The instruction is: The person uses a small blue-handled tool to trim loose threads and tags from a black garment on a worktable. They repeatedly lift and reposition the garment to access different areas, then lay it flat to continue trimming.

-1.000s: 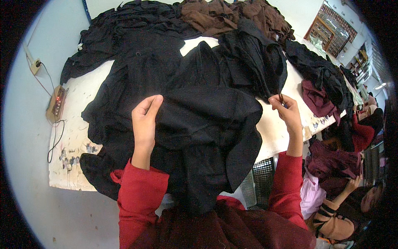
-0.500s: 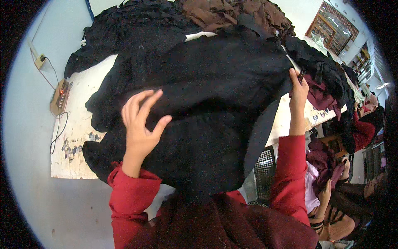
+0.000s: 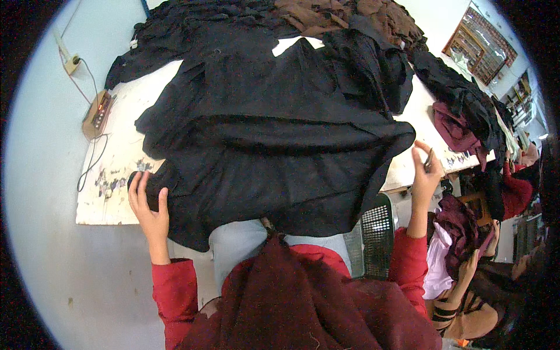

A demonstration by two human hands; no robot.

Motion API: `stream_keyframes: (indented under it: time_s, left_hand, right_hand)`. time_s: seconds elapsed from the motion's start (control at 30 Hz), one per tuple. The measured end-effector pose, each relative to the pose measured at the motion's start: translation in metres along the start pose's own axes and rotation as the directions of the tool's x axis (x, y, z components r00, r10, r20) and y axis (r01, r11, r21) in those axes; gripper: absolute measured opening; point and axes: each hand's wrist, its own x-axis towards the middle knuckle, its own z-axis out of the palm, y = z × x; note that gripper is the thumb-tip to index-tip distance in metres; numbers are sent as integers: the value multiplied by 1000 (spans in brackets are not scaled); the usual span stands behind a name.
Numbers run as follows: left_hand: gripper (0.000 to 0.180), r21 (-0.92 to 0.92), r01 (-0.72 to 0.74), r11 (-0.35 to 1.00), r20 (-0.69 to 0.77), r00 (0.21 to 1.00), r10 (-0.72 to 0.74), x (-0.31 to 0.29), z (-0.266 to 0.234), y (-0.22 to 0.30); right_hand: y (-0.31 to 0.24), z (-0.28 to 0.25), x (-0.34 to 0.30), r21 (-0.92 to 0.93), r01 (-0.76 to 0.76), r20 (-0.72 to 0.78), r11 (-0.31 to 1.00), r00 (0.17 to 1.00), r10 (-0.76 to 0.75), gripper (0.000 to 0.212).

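Observation:
A large black garment [image 3: 262,134] lies spread over the table, its near edge hanging over the front towards my lap. My left hand [image 3: 150,213] is at the garment's left edge, fingers stretched and thumb apart, touching the dark cloth without a visible grip. Just off the garment's right corner is my right hand [image 3: 427,175], its fingers bent around a small dark tool [image 3: 429,158] whose exact kind is hard to make out. That hand is apart from the cloth.
Heaps of black cloth [image 3: 192,23] and brown cloth [image 3: 326,14] cover the far side of the white table [image 3: 111,198]. A power strip [image 3: 98,114] with cables is at the left wall. A green perforated chair [image 3: 376,227] stands right. Beyond it, a person handles maroon cloth [image 3: 458,227].
My right hand has let go of the garment's right side and moved nearer. The raised cloth has dropped flatter. My left hand has moved left and down to the garment's edge.

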Motion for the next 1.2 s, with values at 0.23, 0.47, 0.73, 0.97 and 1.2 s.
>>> stream_keyframes:
  time_s: [0.23, 0.47, 0.73, 0.97, 1.2]
  left_hand:
    - [61, 162, 70, 984, 44, 996, -78, -6, 18, -28]
    - [58, 67, 261, 963, -169, 954, -247, 18, 8, -55]
    - [52, -84, 443, 893, 247, 877, -412, 44, 1, -68]
    - [20, -851, 285, 441, 42, 874, -483, 5, -38, -73]
    - [32, -449, 370, 814, 480, 868, -130, -33, -100, -90]
  right_hand:
    - [16, 27, -44, -389, 45, 268, 920, 961, 67, 39]
    - [1, 18, 16, 2, 177, -33, 984, 984, -177, 20]
    - [10, 100, 56, -179, 75, 630, 981, 774, 56, 67]
    - [-10, 59, 28, 36, 299, -44, 954, 954, -297, 16]
    - [150, -80, -48, 61, -189, -67, 980, 979, 193, 4]
